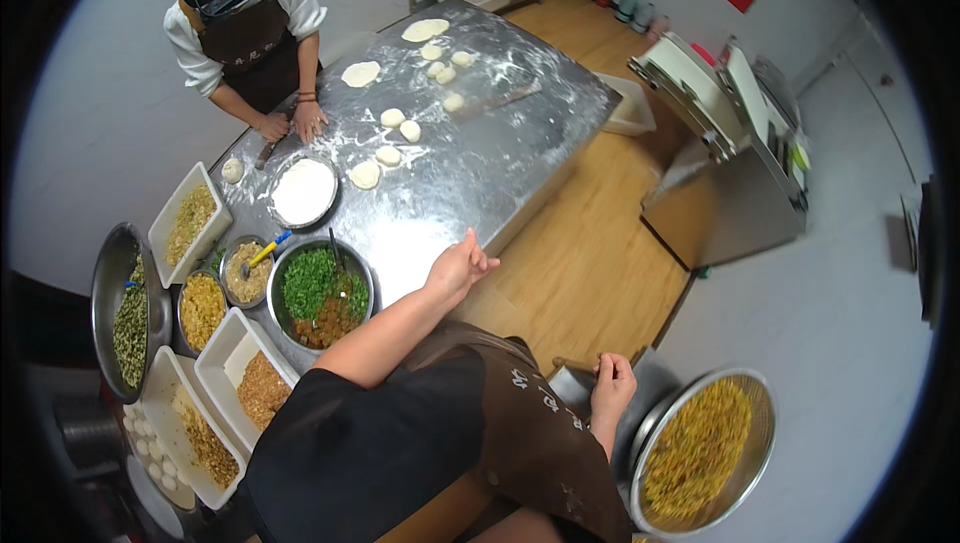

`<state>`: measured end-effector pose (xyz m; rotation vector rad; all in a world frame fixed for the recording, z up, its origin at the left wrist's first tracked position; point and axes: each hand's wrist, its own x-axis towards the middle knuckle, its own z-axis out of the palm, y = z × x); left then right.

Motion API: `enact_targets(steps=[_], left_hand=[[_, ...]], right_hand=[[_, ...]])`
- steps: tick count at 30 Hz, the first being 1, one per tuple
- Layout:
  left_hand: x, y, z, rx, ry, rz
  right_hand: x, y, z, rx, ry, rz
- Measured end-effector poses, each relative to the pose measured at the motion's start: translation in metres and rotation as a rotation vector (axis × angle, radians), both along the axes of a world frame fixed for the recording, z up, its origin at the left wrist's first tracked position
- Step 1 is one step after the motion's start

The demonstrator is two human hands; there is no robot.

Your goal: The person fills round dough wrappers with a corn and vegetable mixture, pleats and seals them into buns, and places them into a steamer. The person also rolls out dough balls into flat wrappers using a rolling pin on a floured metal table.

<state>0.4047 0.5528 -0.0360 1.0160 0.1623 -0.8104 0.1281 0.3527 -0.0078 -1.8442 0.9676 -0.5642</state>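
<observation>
My left hand point(459, 269) is raised at the near corner of the steel table point(465, 201), its fingers loosely bent and nothing visible in it. Close by on the table stands a steel bowl point(279, 309) of chopped greens and brown filling with a dark-handled utensil. My right hand point(613, 387) hangs in front of my brown apron point(525, 423), fingers curled; whether they pinch anything is unclear. Beside it is a perforated steel colander point(765, 460) with a yellow-green shredded food. Dough rounds point(365, 174) and rolled dough sheets point(361, 74) lie on the floured tabletop.
A co-worker point(247, 40) leans over the far side, hands on a rolling pin point(264, 155). Beside a flour bowl point(304, 192) stand white tubs point(217, 231) and bowls of fillings. A steel machine point(727, 205) stands on the wooden floor point(600, 243), near a white plastic bin point(645, 119).
</observation>
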Motion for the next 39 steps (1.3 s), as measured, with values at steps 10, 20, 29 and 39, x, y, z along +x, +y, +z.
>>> enact_targets(steps=[10,20,29,39], left_hand=[[0.079,-0.012,-0.013,0.122,0.108,0.773],[0.037,-0.056,-0.027,0.24,0.159,1.242],[-0.016,-0.053,-0.047,0.18,0.34,1.592],[0.103,-0.023,-0.116,0.979,-0.093,0.896]], right_hand=[[0.278,-0.15,-0.049,0.085,-0.032,0.621],[0.503,-0.217,-0.033,-0.053,0.106,1.272],[0.614,-0.119,-0.082,-0.294,0.09,1.435],[0.704,-0.138,-0.146,-1.163,0.404,1.347]])
